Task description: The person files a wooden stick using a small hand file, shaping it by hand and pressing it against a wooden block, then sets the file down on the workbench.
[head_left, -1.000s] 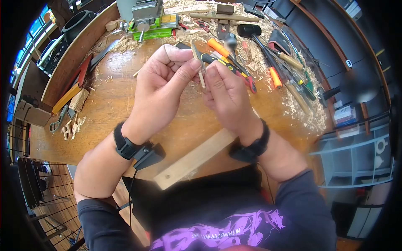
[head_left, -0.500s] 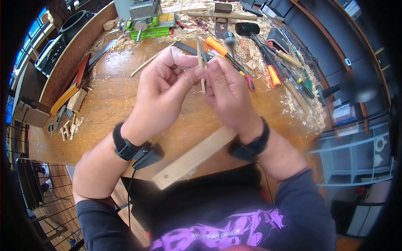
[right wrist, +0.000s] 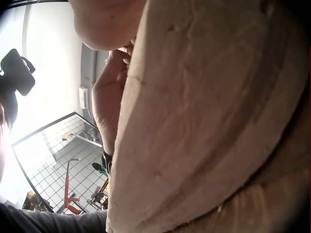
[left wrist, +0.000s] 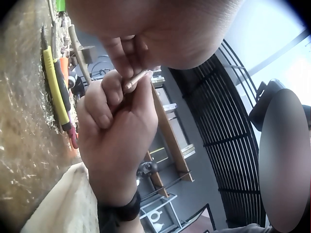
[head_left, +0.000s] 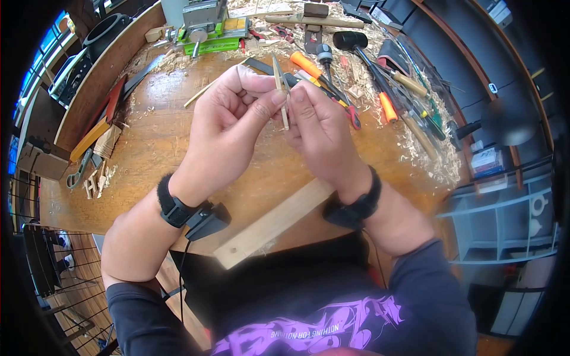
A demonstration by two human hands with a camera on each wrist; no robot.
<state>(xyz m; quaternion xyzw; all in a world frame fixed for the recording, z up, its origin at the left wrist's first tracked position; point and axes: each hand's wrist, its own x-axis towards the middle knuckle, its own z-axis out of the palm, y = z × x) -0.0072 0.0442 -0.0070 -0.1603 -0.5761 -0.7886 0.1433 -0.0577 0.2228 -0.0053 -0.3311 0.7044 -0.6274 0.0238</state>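
In the head view, the left hand pinches a short, thin pale wooden stick between thumb and fingers, its pointed end up and away from the body. Close against it, the right hand has its fingers curled, thumb against the index finger, pinching at a thin dark piece beside the stick; what that piece is, I cannot tell. The left wrist view shows the stick's lower end by the right hand's curled fingers. A flat pale board with a small round mark lies below the hands, partly behind the right wrist.
A mallet, an orange-handled tool and several other tools lie among wood shavings at the back and right. A green-based vise stands at the back left. A saw and small wood pieces lie at the left.
Between the fingertips, the stick turned more upright and then leaned slightly left again. Both hands have shifted only a little and keep their pinch. More of a thin rod on the table shows behind the left hand.
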